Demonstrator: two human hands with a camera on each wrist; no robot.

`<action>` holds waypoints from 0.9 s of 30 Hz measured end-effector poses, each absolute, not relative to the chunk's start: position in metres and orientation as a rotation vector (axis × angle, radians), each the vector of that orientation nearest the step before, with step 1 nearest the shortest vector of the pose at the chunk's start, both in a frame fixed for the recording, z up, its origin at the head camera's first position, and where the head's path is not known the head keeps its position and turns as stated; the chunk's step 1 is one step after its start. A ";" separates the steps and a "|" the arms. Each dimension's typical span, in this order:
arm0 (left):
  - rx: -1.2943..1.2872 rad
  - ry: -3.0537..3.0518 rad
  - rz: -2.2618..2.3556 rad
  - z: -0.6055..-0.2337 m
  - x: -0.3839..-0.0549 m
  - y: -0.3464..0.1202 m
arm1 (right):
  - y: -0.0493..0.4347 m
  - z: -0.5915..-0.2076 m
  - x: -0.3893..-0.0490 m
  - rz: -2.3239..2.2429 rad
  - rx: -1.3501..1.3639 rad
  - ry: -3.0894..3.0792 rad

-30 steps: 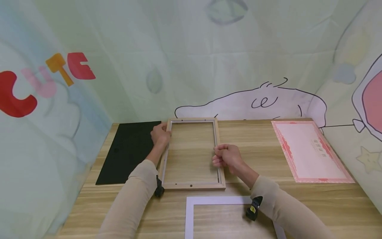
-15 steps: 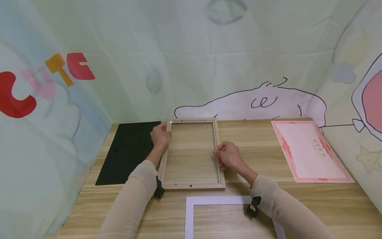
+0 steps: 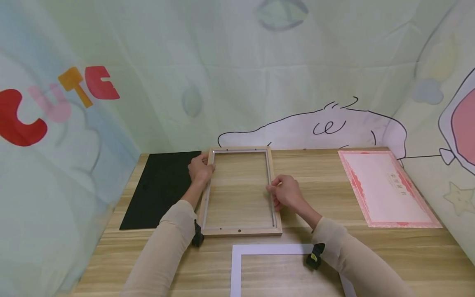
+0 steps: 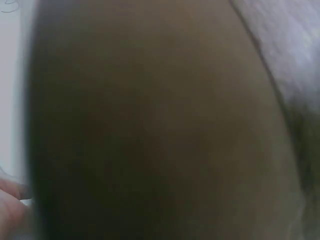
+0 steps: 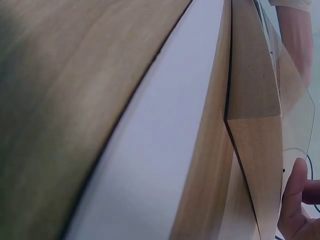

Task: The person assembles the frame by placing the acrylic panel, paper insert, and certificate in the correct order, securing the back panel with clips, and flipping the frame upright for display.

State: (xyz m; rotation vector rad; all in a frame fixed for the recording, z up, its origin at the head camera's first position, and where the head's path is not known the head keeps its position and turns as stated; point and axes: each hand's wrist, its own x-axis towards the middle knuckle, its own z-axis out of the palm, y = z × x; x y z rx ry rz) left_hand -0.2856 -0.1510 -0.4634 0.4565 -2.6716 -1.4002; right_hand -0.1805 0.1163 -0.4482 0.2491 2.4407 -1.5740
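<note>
A light wooden picture frame lies on the table, its inner lip upward. My left hand grips its left rail near the far corner. Beside the right rail, my right hand has thumb and forefinger drawn together at the inner edge. The right wrist view shows a clear sheet tilted up out of the frame, its edge at the fingertips of that hand, which pinches it. Most of the left wrist view is filled by a blurred dark brown surface, with fingertips at the lower left.
A black backing board lies left of the frame, partly behind the left hand. A white mat border lies at the near side under the right forearm. A pink-bordered certificate lies at the right. A printed curtain hangs behind.
My right hand's fingers have drawn in from over the frame opening to the right rail and curled together. My left hand stays on the left rail.
</note>
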 end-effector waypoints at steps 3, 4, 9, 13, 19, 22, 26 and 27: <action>0.444 -2.674 -1.399 -0.465 -0.285 -0.151 | 0.117 -0.449 -0.181 -1.570 0.256 2.442; 0.442 -2.673 -1.400 -0.465 -0.285 -0.151 | 0.117 -0.449 -0.181 -1.572 0.258 2.441; 0.422 -2.673 -1.407 -0.464 -0.284 -0.150 | 0.117 -0.452 -0.181 -1.569 0.237 2.454; 0.417 -2.671 -1.407 -0.465 -0.283 -0.150 | 0.116 -0.451 -0.181 -1.511 0.186 2.507; 0.403 -2.662 -1.379 -0.467 -0.283 -0.151 | 0.113 -0.449 -0.180 -1.345 0.157 2.623; 0.388 -2.655 -1.373 -0.467 -0.282 -0.150 | 0.112 -0.449 -0.180 -1.261 0.140 2.695; 0.378 -2.653 -1.368 -0.466 -0.281 -0.151 | 0.112 -0.450 -0.183 -1.190 0.127 2.751; 0.373 -2.655 -1.363 -0.466 -0.281 -0.151 | 0.112 -0.450 -0.184 -1.172 0.125 2.766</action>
